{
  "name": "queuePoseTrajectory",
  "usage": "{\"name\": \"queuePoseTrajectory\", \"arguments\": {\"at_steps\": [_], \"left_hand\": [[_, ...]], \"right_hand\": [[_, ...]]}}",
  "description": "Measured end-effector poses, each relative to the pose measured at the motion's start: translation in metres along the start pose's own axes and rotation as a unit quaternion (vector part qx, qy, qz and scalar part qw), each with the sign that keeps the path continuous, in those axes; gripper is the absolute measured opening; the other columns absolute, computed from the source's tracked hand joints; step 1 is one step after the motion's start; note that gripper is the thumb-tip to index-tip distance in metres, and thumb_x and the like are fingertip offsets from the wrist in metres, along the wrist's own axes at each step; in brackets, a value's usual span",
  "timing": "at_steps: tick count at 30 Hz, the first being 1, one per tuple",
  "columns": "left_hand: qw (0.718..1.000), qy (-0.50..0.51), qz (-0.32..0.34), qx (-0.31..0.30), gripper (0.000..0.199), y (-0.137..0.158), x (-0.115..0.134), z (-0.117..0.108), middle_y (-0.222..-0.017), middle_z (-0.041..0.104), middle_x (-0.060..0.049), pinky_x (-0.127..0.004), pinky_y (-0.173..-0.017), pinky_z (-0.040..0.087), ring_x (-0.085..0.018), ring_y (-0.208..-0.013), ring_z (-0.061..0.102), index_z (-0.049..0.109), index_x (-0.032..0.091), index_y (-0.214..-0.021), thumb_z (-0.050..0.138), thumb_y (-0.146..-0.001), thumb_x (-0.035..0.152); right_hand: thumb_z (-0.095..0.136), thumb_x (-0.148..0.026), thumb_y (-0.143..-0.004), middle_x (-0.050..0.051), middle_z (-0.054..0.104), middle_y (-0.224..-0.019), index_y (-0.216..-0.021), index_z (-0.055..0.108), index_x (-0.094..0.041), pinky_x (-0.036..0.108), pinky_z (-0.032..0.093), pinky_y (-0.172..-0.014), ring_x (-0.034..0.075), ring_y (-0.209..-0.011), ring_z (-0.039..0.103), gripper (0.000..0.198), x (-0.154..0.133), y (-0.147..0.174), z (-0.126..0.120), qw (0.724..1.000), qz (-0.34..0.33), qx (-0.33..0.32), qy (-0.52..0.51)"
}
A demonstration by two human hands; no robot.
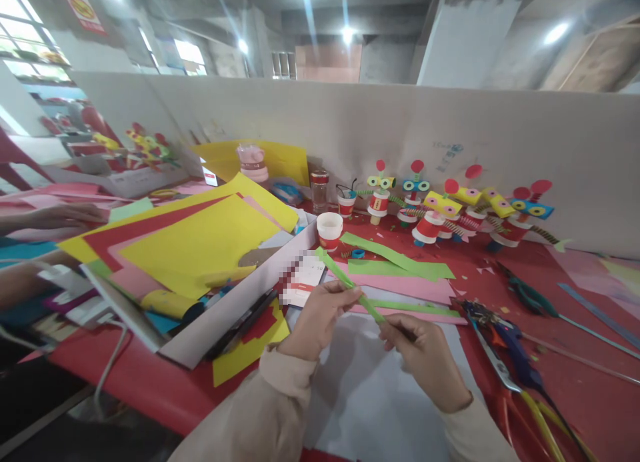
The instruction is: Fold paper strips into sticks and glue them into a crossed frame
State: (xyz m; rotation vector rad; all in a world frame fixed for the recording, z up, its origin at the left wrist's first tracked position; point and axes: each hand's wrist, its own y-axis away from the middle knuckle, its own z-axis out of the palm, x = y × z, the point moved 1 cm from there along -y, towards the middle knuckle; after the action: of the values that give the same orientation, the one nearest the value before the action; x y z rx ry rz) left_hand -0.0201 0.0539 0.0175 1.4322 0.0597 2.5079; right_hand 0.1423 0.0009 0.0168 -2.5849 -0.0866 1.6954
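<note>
A narrow green paper strip (345, 275) runs slantwise between my two hands, above a pale sheet (385, 395). My left hand (323, 315) pinches it near the middle, and its far end sticks out past the fingers. At the near end, my right hand (420, 352) is closed on the same strip. Just beyond lie wider green paper strips (400, 254) and pink paper strips (415, 289). A white paper cup (330, 229) with a red band stands past the strip's far end.
On the left, a white box (235, 302) holds yellow, red and pink sheets. Several paper-cup figures (435, 215) line the back wall. Scissors (500, 362), a glue gun (520, 355) and pliers (530, 295) lie at right. Another person's hand (70, 215) is at far left.
</note>
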Motion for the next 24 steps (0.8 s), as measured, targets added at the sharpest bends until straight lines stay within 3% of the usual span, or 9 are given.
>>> {"name": "queuePoseTrajectory", "arguments": {"at_steps": [8,11,14,16,18,21,24], "left_hand": [[0.988,0.099,0.014,0.116,0.027,-0.01,0.019,-0.028,-0.062,0.064,0.001,-0.021,-0.062,0.045,-0.009,-0.059,0.059,0.062,0.014,-0.063,0.085,-0.049,0.018],[0.985,0.115,0.042,0.119,0.026,-0.01,0.026,-0.03,-0.069,0.065,0.002,-0.019,-0.065,0.045,-0.007,-0.064,0.059,0.062,0.016,-0.067,0.084,-0.054,0.021],[0.985,0.09,0.127,0.078,0.037,-0.005,0.034,-0.025,-0.098,0.067,0.0,-0.02,-0.07,0.047,-0.009,-0.079,0.061,0.065,0.024,-0.097,0.079,-0.062,0.025],[0.98,-0.006,0.185,0.067,0.051,0.003,0.037,-0.022,-0.11,0.064,-0.002,-0.021,-0.071,0.047,-0.013,-0.088,0.061,0.061,0.029,-0.111,0.078,-0.063,0.022],[0.961,-0.164,0.211,0.071,0.044,0.017,0.038,-0.024,-0.105,0.065,-0.003,-0.022,-0.07,0.048,-0.016,-0.089,0.061,0.065,0.026,-0.106,0.076,-0.064,0.02],[0.888,-0.392,0.231,0.062,0.02,0.043,0.037,-0.038,-0.093,0.068,-0.003,-0.025,-0.072,0.049,-0.018,-0.086,0.062,0.073,0.023,-0.088,0.072,-0.068,0.024],[0.818,-0.509,0.263,0.054,0.01,0.069,0.032,-0.058,-0.082,0.07,-0.002,-0.028,-0.075,0.05,-0.018,-0.08,0.063,0.074,0.023,-0.08,0.067,-0.074,0.026]], "right_hand": [[0.057,-0.036,-0.079,-0.003,0.06,-0.056,-0.065,0.063,-0.02,0.021,0.042,-0.054,0.012,-0.054,0.058,0.022,0.001,-0.001,-0.005,0.998,0.028,-0.061,0.0],[0.056,-0.036,-0.08,-0.003,0.061,-0.058,-0.066,0.063,-0.02,0.022,0.042,-0.056,0.013,-0.056,0.059,0.022,0.004,-0.003,-0.01,0.997,0.024,-0.068,0.015],[0.054,-0.036,-0.081,-0.002,0.06,-0.058,-0.065,0.063,-0.02,0.023,0.041,-0.056,0.014,-0.058,0.057,0.024,0.008,-0.006,-0.014,0.996,-0.013,-0.04,0.074],[0.053,-0.034,-0.083,-0.001,0.061,-0.061,-0.066,0.064,-0.021,0.024,0.04,-0.057,0.015,-0.061,0.057,0.024,0.009,-0.006,-0.016,0.992,-0.042,-0.022,0.114],[0.053,-0.031,-0.083,0.0,0.065,-0.068,-0.072,0.067,-0.021,0.026,0.041,-0.06,0.016,-0.066,0.059,0.02,0.009,-0.005,-0.017,0.988,-0.065,-0.021,0.139],[0.055,-0.028,-0.083,0.001,0.069,-0.078,-0.078,0.07,-0.023,0.027,0.043,-0.067,0.017,-0.074,0.061,0.017,0.009,0.0,-0.019,0.981,-0.094,-0.053,0.16],[0.055,-0.025,-0.084,0.001,0.068,-0.081,-0.08,0.071,-0.024,0.027,0.044,-0.068,0.016,-0.077,0.061,0.016,0.009,0.006,-0.017,0.973,-0.12,-0.091,0.177]]}}
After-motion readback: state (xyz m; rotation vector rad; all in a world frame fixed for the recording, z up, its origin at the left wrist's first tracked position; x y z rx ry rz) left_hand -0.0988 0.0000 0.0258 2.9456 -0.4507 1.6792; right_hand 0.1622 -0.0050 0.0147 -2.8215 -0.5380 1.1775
